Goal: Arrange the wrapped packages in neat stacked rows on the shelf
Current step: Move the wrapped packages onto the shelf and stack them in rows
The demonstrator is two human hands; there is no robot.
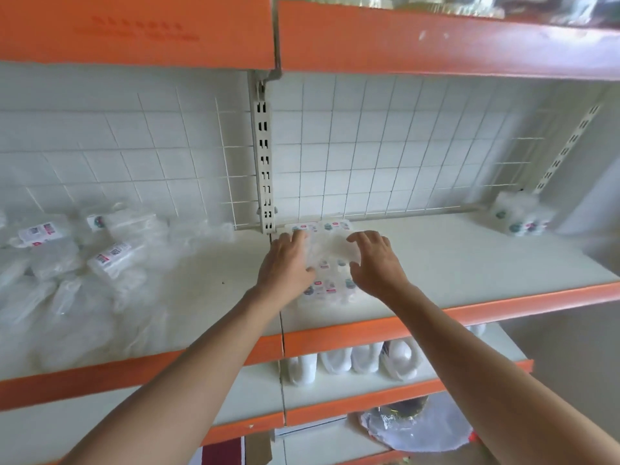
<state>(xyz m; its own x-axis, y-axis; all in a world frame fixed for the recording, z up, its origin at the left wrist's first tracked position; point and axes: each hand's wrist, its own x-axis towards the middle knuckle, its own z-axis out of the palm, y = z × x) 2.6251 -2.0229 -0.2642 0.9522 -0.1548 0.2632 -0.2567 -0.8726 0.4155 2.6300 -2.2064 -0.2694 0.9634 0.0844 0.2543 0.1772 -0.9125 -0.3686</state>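
Head view looks forward and down, close on the shelf (pixel 469 256).

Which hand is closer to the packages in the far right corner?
Right. The right hand is left of the corner packages; the left hand lies farther left.

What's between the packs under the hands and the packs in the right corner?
Nothing. The head view shows only bare white shelf between the middle packs and the corner packs.

We see a white shelf (pixel 469 256) with orange front edges (pixel 436 45), backed by a wire grid (pixel 402 146) over white wall tiles (pixel 67 135). Slotted upright (pixel 265 156) mid-frame; we note grey floor (pixel 570 364) lower right.
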